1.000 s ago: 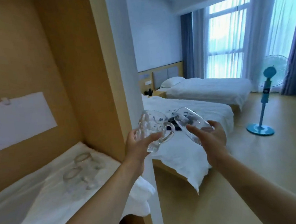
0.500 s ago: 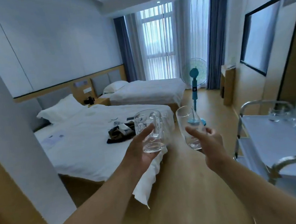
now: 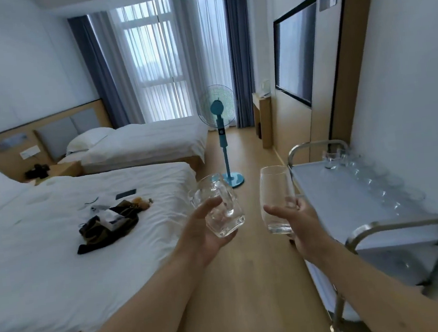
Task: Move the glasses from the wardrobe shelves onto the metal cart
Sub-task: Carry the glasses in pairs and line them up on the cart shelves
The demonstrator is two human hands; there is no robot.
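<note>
Since half a second ago our view has swung further right, so the metal cart (image 3: 351, 198) now shows most of its top shelf at three o'clock, where before only its near end showed. We hold a handled glass mug (image 3: 218, 206) in our left hand (image 3: 206, 234), fingers curled round its base, tilted a little leftward. Our right hand (image 3: 299, 222) grips a tall clear tumbler (image 3: 276, 197) upright, thumb across its lower body. Both glasses hang over the wooden floor (image 3: 252, 284), near each other but apart, the tumbler just beside the cart's left edge. Along the cart's far side by the wall stands a row of clear glasses (image 3: 370, 179); the shelf's near side lies bare. At nine o'clock a white bed (image 3: 48, 278) carries dark clothing (image 3: 110, 226). At twelve o'clock a blue pedestal fan (image 3: 219, 130) stands on the floor strip between bed and cart.
</note>
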